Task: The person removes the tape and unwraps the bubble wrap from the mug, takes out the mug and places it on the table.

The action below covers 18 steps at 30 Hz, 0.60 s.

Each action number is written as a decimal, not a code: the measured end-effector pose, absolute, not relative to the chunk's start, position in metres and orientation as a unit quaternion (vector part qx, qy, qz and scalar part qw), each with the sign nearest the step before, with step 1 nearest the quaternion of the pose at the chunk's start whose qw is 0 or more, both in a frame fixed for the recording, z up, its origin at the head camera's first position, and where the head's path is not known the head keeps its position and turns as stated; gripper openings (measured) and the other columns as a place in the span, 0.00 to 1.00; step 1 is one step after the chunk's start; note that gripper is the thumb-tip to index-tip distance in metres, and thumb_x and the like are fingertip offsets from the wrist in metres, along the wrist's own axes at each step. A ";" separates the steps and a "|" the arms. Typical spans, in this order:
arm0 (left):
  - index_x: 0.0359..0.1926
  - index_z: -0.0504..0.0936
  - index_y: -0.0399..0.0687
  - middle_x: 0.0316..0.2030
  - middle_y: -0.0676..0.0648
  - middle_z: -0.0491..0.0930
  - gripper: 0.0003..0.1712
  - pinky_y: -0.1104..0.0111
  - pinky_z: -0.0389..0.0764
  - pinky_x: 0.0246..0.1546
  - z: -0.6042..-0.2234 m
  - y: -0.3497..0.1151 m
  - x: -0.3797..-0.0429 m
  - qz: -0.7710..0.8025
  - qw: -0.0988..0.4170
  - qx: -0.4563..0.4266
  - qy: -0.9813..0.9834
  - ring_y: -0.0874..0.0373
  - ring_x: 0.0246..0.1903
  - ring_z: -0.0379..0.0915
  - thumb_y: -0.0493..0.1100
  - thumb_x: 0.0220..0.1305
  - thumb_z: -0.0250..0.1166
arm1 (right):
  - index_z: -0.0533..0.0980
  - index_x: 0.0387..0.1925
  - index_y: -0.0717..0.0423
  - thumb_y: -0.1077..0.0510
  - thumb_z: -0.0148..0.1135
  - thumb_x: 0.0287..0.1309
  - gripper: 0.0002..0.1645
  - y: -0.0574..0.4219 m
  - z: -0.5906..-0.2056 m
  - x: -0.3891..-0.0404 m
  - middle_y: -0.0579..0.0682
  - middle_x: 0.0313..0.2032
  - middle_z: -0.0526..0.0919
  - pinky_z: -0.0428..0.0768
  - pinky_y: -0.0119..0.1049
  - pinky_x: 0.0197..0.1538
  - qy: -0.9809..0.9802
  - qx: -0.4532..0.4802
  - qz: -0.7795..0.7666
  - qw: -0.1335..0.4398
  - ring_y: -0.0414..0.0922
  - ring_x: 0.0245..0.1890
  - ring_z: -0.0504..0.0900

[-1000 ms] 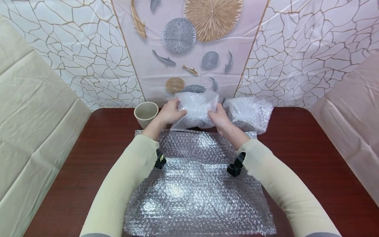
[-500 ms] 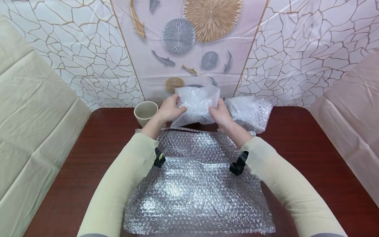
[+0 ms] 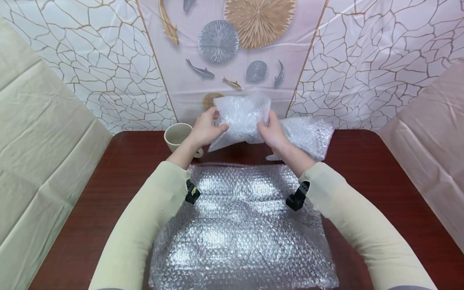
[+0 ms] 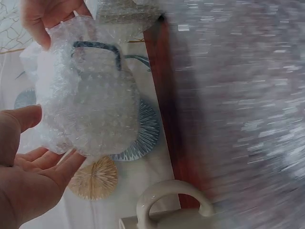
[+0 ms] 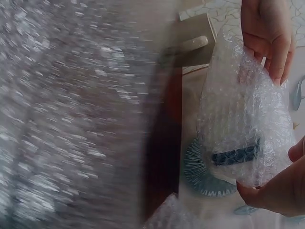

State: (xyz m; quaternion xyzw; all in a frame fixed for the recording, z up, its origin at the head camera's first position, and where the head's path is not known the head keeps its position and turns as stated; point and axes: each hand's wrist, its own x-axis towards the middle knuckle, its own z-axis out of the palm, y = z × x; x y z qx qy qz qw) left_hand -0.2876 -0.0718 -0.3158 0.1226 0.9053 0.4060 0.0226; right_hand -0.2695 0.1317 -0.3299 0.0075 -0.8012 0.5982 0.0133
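Observation:
Both hands hold a bubble-wrapped bundle (image 3: 242,119) up over the far edge of the table. A dark blue-green handle (image 4: 102,46) shows through its wrap in the left wrist view, so the thing inside looks like a mug. My left hand (image 3: 207,127) grips the bundle's left side, thumb toward me. On the opposite side my right hand (image 3: 273,131) grips it between thumb and fingers. Beneath my forearms lies a large sheet of bubble wrap (image 3: 239,225) on the table.
A cream mug (image 3: 177,136) stands at the far left beside my left wrist, its handle toward the middle. Another bubble-wrapped bundle (image 3: 309,135) sits at the back right. Behind the dark red-brown table (image 3: 380,177) hangs a patterned cloth (image 3: 232,48).
Both hands have raised the wrapped bundle higher, off the far part of the table. The bubble wrap sheet's far edge has come slightly nearer, and the cream mug's handle now shows.

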 end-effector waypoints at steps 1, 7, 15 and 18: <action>0.65 0.58 0.36 0.60 0.37 0.68 0.38 0.60 0.67 0.60 -0.315 -0.072 -0.288 0.412 0.020 0.123 0.902 0.46 0.57 0.67 0.47 0.58 0.62 | 0.56 0.63 0.62 0.65 0.44 0.62 0.27 0.132 -0.328 -0.269 0.60 0.55 0.67 0.71 0.39 0.53 -0.802 0.010 0.597 0.017 0.48 0.45 0.67; 0.63 0.62 0.37 0.58 0.37 0.69 0.35 0.61 0.68 0.58 -0.308 -0.073 -0.285 0.428 0.011 0.120 0.896 0.47 0.55 0.69 0.45 0.58 0.62 | 0.56 0.63 0.61 0.64 0.44 0.62 0.27 0.131 -0.317 -0.266 0.60 0.57 0.66 0.69 0.42 0.58 -0.806 0.015 0.591 0.021 0.49 0.50 0.67; 0.65 0.59 0.38 0.60 0.38 0.68 0.38 0.60 0.69 0.58 -0.296 -0.075 -0.275 0.417 0.018 0.122 0.901 0.46 0.55 0.70 0.48 0.58 0.62 | 0.56 0.62 0.62 0.64 0.46 0.62 0.26 0.135 -0.304 -0.255 0.60 0.58 0.66 0.66 0.44 0.62 -0.816 0.034 0.577 0.012 0.50 0.58 0.65; 0.66 0.58 0.38 0.60 0.38 0.68 0.39 0.60 0.69 0.58 -0.293 -0.077 -0.269 0.415 0.022 0.126 0.901 0.45 0.55 0.69 0.49 0.58 0.62 | 0.56 0.61 0.63 0.63 0.45 0.63 0.25 0.137 -0.302 -0.250 0.61 0.56 0.66 0.67 0.44 0.61 -0.811 0.047 0.583 0.003 0.51 0.55 0.66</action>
